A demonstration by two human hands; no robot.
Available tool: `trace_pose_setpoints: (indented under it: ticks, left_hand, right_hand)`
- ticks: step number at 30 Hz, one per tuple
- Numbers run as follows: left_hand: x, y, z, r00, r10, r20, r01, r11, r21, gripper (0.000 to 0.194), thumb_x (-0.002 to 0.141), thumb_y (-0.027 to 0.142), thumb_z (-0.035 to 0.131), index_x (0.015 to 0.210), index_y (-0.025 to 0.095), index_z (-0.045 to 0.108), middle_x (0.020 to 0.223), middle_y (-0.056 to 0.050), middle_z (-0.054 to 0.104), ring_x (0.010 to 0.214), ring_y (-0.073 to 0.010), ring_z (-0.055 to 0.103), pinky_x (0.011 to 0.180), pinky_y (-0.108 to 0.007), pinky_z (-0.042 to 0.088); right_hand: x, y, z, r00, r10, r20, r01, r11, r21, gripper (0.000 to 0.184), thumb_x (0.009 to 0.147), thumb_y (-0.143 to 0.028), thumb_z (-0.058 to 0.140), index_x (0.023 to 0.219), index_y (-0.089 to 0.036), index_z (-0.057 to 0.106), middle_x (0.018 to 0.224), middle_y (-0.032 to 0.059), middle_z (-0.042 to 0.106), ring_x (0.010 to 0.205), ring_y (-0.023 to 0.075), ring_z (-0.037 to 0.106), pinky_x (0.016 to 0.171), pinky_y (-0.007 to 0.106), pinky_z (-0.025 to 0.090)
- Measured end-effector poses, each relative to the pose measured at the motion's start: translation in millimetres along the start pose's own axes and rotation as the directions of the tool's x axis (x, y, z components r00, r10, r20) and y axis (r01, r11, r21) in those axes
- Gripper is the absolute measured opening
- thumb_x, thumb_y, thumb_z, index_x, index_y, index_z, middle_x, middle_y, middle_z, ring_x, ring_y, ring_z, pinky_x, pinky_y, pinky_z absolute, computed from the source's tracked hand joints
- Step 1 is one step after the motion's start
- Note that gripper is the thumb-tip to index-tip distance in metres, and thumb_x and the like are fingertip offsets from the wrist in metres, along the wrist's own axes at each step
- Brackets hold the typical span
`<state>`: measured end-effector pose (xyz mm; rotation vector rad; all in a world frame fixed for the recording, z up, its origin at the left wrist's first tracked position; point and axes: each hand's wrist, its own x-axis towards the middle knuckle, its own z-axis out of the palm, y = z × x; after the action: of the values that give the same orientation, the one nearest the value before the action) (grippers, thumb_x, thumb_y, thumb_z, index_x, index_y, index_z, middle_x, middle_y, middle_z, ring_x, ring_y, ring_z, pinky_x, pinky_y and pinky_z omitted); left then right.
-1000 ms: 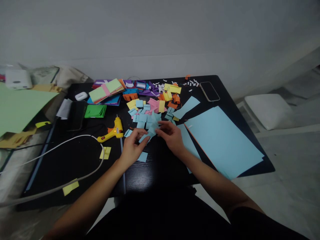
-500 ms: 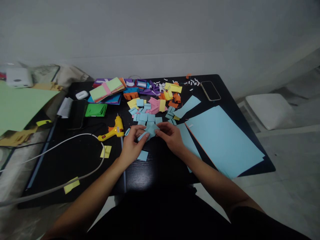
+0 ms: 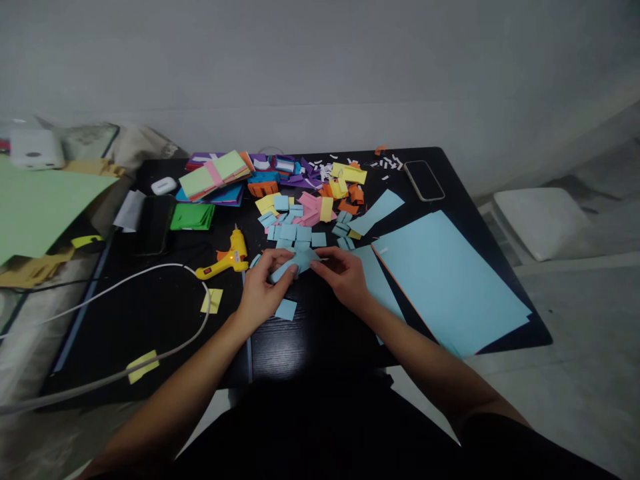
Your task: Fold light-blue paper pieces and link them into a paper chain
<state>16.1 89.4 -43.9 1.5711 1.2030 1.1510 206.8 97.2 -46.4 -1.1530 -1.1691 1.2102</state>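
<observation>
Between my two hands is a small piece of light blue paper (image 3: 304, 259), raised just over the black table. My left hand (image 3: 267, 283) pinches its left side, thumb on top. At its right edge, my right hand (image 3: 344, 275) grips it between thumb and fingers. Fingers cover part of the paper, so its folds do not show clearly. Beyond the hands lie several light blue paper squares (image 3: 303, 233). One loose blue square (image 3: 286, 309) rests on the table nearer to me, below my left hand.
A yellow glue gun (image 3: 231, 257) lies left of my hands, by a white cable (image 3: 206, 313). Large blue sheets (image 3: 450, 280) and a phone (image 3: 424, 181) are at the right. Stacked coloured paper (image 3: 216, 177), green paper (image 3: 193, 217) and pink strips (image 3: 311, 208) lie farther back.
The blue paper between my hands has tilted and now looks flatter and narrower. Both hands stay in nearly the same place, and the view has shifted slightly.
</observation>
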Motion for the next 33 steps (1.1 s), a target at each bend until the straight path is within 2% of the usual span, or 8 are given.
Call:
trace_pose_setpoints:
  ticks: [4,7,12,16,21,24,28,33]
  left_hand:
    - [0,2,0.3,1.0,-0.003,-0.014,0.003,1.0,0.0,0.025,0.094,0.036,0.072,0.113,0.022,0.064,0.096,-0.002,0.074,0.078,-0.0161,0.072,0.076,-0.03,0.06]
    - [0,2,-0.5,0.999,0.03,-0.018,-0.029,0.999,0.034,0.027,0.09,0.036,0.076,0.112,0.022,0.066,0.102,-0.003,0.075,0.081,-0.0169,0.074,0.08,-0.032,0.061]
    - [2,3,-4.8,0.993,0.117,0.031,-0.12,0.983,0.14,0.024,0.09,0.03,0.075,0.113,0.024,0.072,0.11,-0.004,0.077,0.095,-0.0203,0.074,0.091,-0.036,0.061]
    - [3,3,-8.8,0.987,0.156,0.044,-0.162,0.969,0.188,0.024,0.093,0.025,0.072,0.116,0.025,0.075,0.112,-0.004,0.078,0.105,-0.022,0.074,0.098,-0.038,0.059]
    - [4,3,-11.2,0.98,0.188,0.057,-0.196,0.955,0.222,0.018,0.093,0.024,0.072,0.11,0.023,0.076,0.098,-0.003,0.077,0.085,-0.0179,0.072,0.08,-0.032,0.059]
    - [5,7,-11.3,0.969,0.233,0.085,-0.247,0.942,0.229,0.02,0.093,0.024,0.072,0.112,0.023,0.075,0.095,-0.003,0.075,0.08,-0.0165,0.069,0.074,-0.03,0.056]
    - [6,12,-11.2,0.945,0.296,0.139,-0.323,0.913,0.248,0.018,0.095,0.021,0.069,0.112,0.023,0.074,0.102,-0.005,0.076,0.094,-0.0198,0.071,0.085,-0.034,0.057]
    - [5,12,-11.6,0.95,0.278,0.144,-0.306,0.921,0.242,0.017,0.096,0.022,0.068,0.111,0.022,0.074,0.104,-0.005,0.077,0.097,-0.0203,0.072,0.09,-0.035,0.057]
  right_hand:
    - [-1,1,1,1.0,-0.013,-0.007,0.013,1.0,0.015,0.035,0.077,-0.04,0.086,0.108,-0.026,0.076,0.097,0.0037,0.078,0.089,0.0203,0.073,0.084,0.035,0.062]
    - [-2,2,1,1.0,-0.022,0.002,0.022,0.999,0.042,0.046,0.079,-0.037,0.084,0.123,-0.028,0.072,0.104,0.0035,0.076,0.089,0.019,0.072,0.082,0.034,0.062]
    - [-4,-1,0,0.988,-0.149,0.044,0.153,0.982,-0.111,0.028,0.09,-0.03,0.071,0.117,-0.029,0.077,0.113,0.0054,0.073,0.095,0.0201,0.069,0.079,0.033,0.059]
    - [-4,-3,-2,0.97,-0.236,0.058,0.242,0.954,-0.179,0.025,0.09,-0.023,0.069,0.113,-0.029,0.078,0.108,0.0052,0.072,0.095,0.0207,0.068,0.074,0.032,0.057]
    - [-4,-1,-1,0.974,-0.223,0.029,0.224,0.957,-0.186,0.015,0.091,-0.029,0.071,0.105,-0.027,0.078,0.101,0.0052,0.072,0.092,0.0205,0.068,0.074,0.032,0.056]
    - [-4,0,1,0.986,-0.168,0.002,0.167,0.976,-0.141,0.018,0.089,-0.032,0.075,0.106,-0.026,0.077,0.1,0.0044,0.074,0.09,0.0198,0.069,0.08,0.033,0.057]
    - [-4,1,1,0.994,-0.107,-0.014,0.105,0.991,-0.084,0.022,0.086,-0.034,0.079,0.106,-0.025,0.077,0.092,0.0023,0.075,0.081,0.0176,0.07,0.077,0.031,0.059]
    - [-5,5,0,0.992,-0.125,0.004,0.125,0.99,-0.068,0.024,0.089,-0.036,0.075,0.11,-0.025,0.079,0.098,0.0032,0.079,0.08,0.017,0.074,0.078,0.032,0.063]
